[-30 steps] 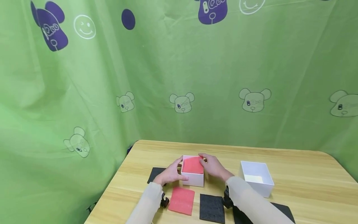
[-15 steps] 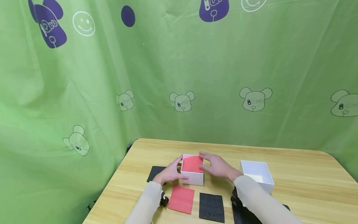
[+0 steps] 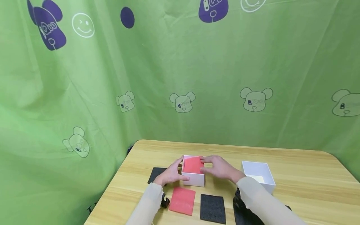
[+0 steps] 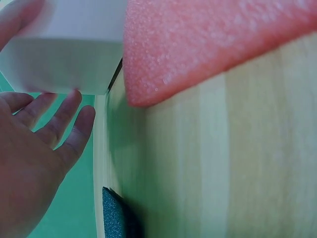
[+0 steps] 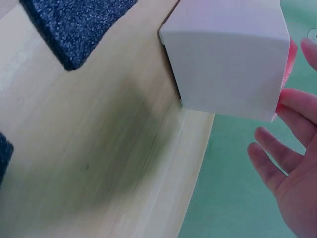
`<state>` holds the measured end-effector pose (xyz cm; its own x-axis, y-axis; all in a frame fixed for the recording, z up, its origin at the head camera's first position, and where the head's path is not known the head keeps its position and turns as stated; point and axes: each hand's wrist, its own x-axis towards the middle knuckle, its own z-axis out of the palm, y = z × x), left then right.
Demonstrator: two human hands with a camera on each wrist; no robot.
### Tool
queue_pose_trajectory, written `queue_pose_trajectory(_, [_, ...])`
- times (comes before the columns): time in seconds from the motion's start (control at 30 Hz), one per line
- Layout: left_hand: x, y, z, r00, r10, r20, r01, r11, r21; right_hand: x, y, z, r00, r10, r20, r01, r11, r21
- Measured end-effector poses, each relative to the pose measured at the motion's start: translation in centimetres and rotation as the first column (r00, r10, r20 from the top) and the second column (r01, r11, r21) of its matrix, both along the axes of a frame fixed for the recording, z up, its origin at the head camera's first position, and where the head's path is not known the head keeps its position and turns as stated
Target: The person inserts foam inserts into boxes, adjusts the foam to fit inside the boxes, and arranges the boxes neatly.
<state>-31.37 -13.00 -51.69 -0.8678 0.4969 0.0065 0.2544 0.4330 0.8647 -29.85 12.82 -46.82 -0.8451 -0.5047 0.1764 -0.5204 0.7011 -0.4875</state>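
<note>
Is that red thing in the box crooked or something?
Yes. The red foam sits tilted in the white box, one edge up on the rim instead of lying flat. The right hand touches it; the left hand steadies the box's side. The other red sheet lies flat on the table.

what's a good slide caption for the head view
Left hand steadies a white box while the right hand presses a red foam sheet into it.

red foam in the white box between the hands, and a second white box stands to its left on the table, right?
Wrong side. In the head view the second white box stands to the right of the white box with the red foam between the left hand and right hand.
</note>
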Motion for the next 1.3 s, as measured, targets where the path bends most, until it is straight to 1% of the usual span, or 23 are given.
queue_pose_trajectory(0.07, [0.0, 0.0, -0.1, 1.0, -0.005, 0.0, 0.005, 1.0, 0.007, -0.1, 0.0, -0.1, 1.0, -0.006, 0.002, 0.006, 1.0, 0.0])
queue_pose_trajectory(0.27, [0.0, 0.0, -0.1, 1.0, -0.012, 0.008, 0.012, 1.0, 0.02, -0.3, 0.0, 0.1, 1.0, -0.004, -0.025, 0.005, 0.999, 0.053])
queue_pose_trajectory(0.53, [0.0, -0.1, 0.2, 1.0, 0.007, -0.006, -0.007, 1.0, -0.013, -0.5, -0.1, 0.2, 0.999, 0.004, -0.047, -0.001, 0.998, 0.06])
queue_pose_trajectory(0.67, [-0.2, -0.2, 0.1, 1.0, 0.01, -0.014, -0.011, 1.0, -0.025, -0.5, -0.3, 0.3, 0.998, 0.009, -0.061, -0.004, 0.997, 0.077])
queue_pose_trajectory(0.83, [-0.3, -0.1, 0.1, 1.0, 0.009, -0.018, -0.009, 1.0, -0.022, -0.6, -0.5, 0.5, 0.999, 0.013, -0.053, -0.008, 0.996, 0.094])
queue_pose_trajectory(0.93, [-0.3, -0.2, 0.1, 1.0, 0.008, -0.021, -0.009, 1.0, -0.029, -0.8, -0.6, 0.7, 0.999, 0.036, -0.034, -0.033, 0.996, 0.079])
queue_pose_trajectory(1.07, [-0.4, -0.3, 0.0, 1.0, -0.008, -0.017, 0.008, 1.0, -0.011, -1.1, -0.8, 1.1, 0.999, 0.05, -0.008, -0.049, 0.998, 0.05])
queue_pose_trajectory(1.17, [-0.4, -0.3, -0.1, 1.0, -0.023, -0.014, 0.023, 1.0, 0.008, -1.3, -1.0, 1.1, 1.0, 0.029, 0.004, -0.029, 0.998, 0.048])
queue_pose_trajectory(1.3, [-0.4, -0.3, -0.2, 0.999, -0.031, -0.015, 0.031, 0.999, 0.01, -1.3, -1.1, 1.0, 0.999, -0.008, 0.039, 0.007, 1.0, 0.02])
